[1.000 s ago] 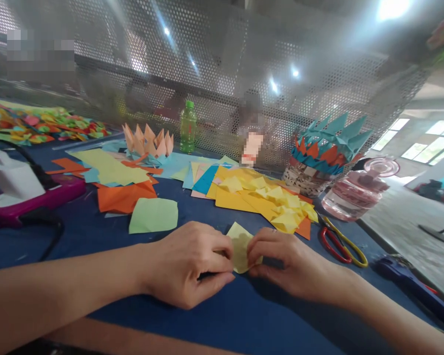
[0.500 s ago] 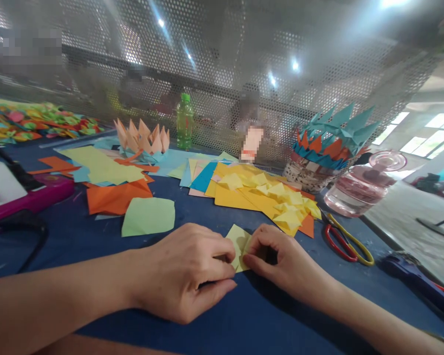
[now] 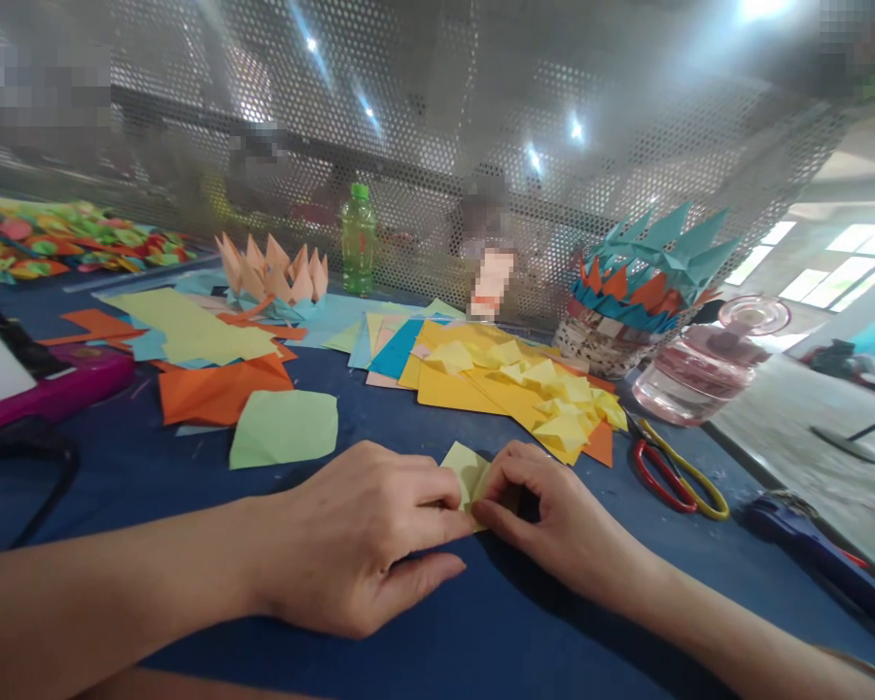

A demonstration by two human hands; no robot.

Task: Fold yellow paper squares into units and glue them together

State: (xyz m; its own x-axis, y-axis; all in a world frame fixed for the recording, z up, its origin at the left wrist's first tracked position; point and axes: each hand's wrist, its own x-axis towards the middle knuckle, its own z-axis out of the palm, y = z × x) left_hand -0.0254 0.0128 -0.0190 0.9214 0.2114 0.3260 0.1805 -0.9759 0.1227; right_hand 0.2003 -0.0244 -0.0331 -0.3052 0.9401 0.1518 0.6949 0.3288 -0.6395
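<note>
- Pretty clearly a paper-craft workshop, folks
- long blue work table (image 3: 117, 476) buried in coloured paper sheets (image 3: 467, 384)
- folded paper crowns (image 3: 269, 277) and scissors (image 3: 671, 476) sitting out
- perforated metal screen (image 3: 437, 107) across the far side, big bright windows (image 3: 842, 262) off right

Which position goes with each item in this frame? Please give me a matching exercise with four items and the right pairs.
Items:
1. scissors
2. small pale yellow paper
3. green plastic bottle
4. pale green paper sheet

Positions:
A. held between the left hand and right hand
B. lying just beyond the left hand
C. upright beyond the yellow paper pile
D. lying right of that pile

Pairs: 1-D, 2-A, 3-C, 4-B
</note>
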